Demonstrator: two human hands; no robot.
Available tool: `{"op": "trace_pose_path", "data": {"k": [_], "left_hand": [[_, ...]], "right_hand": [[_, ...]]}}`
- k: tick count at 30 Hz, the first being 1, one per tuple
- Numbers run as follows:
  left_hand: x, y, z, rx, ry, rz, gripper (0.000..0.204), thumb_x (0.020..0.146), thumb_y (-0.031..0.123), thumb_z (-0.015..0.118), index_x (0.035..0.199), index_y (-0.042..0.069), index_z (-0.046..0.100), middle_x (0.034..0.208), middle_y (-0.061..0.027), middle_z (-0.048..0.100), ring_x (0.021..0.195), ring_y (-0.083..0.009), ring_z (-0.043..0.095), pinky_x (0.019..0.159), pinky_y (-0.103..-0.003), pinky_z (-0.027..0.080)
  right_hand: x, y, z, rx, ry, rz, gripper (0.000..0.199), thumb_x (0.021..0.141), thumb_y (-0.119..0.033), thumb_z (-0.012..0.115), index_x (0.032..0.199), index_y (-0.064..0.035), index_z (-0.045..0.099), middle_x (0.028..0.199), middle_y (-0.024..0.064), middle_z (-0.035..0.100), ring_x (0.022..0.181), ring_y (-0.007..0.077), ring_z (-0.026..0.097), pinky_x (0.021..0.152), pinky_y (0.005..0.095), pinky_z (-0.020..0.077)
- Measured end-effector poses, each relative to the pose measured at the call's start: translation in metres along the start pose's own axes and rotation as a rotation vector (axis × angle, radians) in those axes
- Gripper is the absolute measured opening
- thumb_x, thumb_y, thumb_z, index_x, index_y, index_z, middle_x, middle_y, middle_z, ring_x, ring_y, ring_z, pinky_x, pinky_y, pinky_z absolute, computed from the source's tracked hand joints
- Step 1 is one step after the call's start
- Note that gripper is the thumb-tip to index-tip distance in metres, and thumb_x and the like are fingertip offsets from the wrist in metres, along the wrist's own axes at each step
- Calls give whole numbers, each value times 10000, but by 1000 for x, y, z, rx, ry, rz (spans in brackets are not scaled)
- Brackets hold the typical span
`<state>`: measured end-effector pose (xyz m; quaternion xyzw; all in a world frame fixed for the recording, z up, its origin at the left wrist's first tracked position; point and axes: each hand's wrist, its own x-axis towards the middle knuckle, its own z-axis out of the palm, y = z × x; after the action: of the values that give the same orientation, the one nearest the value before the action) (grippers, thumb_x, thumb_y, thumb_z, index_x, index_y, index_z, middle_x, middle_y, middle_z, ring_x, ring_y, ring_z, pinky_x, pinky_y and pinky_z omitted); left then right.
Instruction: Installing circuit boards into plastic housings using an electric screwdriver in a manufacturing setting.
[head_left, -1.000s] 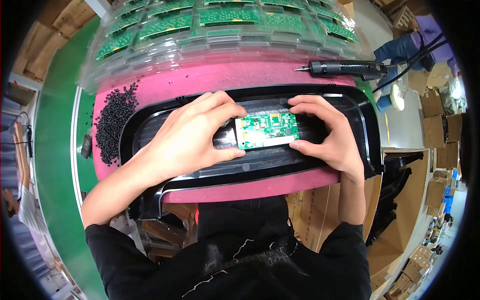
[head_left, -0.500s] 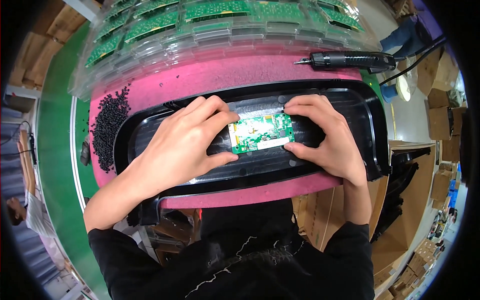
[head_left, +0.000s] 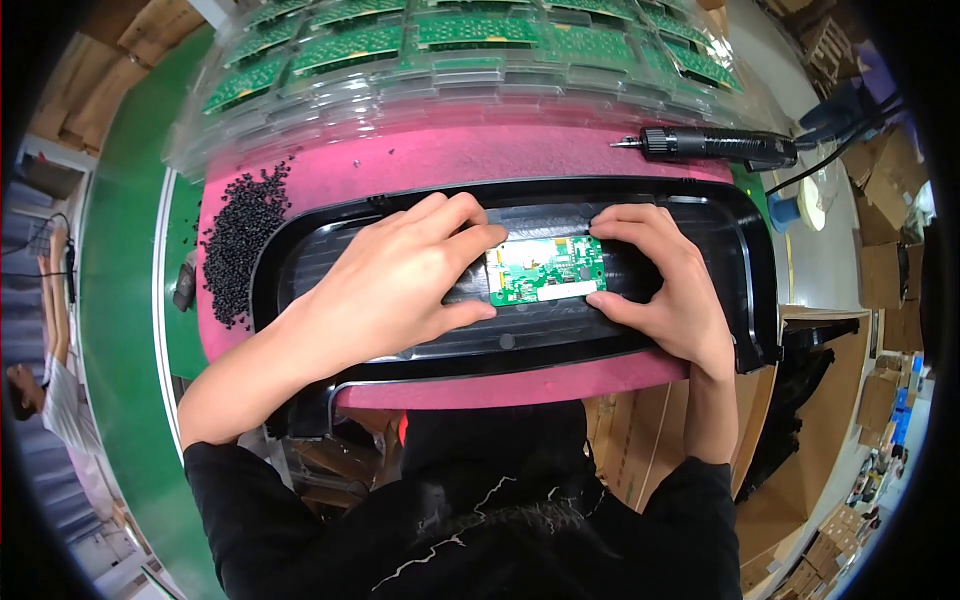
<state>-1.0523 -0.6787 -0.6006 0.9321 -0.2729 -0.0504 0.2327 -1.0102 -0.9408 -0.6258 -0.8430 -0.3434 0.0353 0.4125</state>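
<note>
A green circuit board [head_left: 571, 272] with a white strip along its near edge lies level inside a long black plastic casing [head_left: 722, 262]. My left hand [head_left: 395, 270] grips its left end, fingers at the far corner and thumb at the near one. At the right end my right hand [head_left: 665, 278] does the same with thumb and fingertips. The casing's floor shows around the board. Whether the board touches that floor, I cannot tell.
Clear plastic trays [head_left: 470, 75] of green boards are stacked beyond the pink mat [head_left: 440, 150]. A black electric screwdriver [head_left: 715, 146] lies at the far right, its cable running off right. Small black screws [head_left: 243, 240] form a pile at the left. Another person [head_left: 60, 395] is at the far left.
The whole picture has shifted a little to the right and down. Both hands keep their hold on the circuit board, which stays at about the same spot in the casing.
</note>
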Motion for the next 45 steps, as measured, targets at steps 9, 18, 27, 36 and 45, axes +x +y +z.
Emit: {"op": "trace_pose_path", "data": {"k": [9,18,27,36,45], "left_hand": [[-20,17,-17,22,162,72,465,776,250,696,1139,8,534,1012,-112,570,950,-275,578,755,-362,508],[-85,-79,-68,437,350,-562,288,729,77,698,1010,49,645,961,-134,648,941,-310,604,817,-375,484],[-96,-114,-56,221,337,-628,201,654,-29,682,852,-13,647,774,-156,645,767,-296,630,716,-370,501],[-88,-108,-67,140,496,-482,144,697,-33,649,840,-36,663,748,-189,657,728,-291,663,677,-342,508],[-17,-14,-67,-432,422,49,122,745,-16,692,866,-8,694,855,-94,668,787,-161,641,728,-262,518]], "right_hand": [[-7,-30,-28,51,240,139,521,746,-115,643,1239,-35,495,1168,73,550,1050,176,505,917,302,371],[-2,74,-149,-863,242,528,436,901,-255,581,1308,-147,469,996,107,561,945,242,539,881,369,423],[35,68,-105,138,1001,94,544,859,-149,671,1232,-47,288,1057,107,522,929,156,570,761,285,504],[77,30,-58,855,695,40,293,951,-255,527,1096,-13,448,1055,92,547,1006,224,569,896,417,451],[79,-59,-14,1356,611,-152,274,982,-286,443,1091,-35,456,1002,86,520,928,223,535,827,443,466]]}}
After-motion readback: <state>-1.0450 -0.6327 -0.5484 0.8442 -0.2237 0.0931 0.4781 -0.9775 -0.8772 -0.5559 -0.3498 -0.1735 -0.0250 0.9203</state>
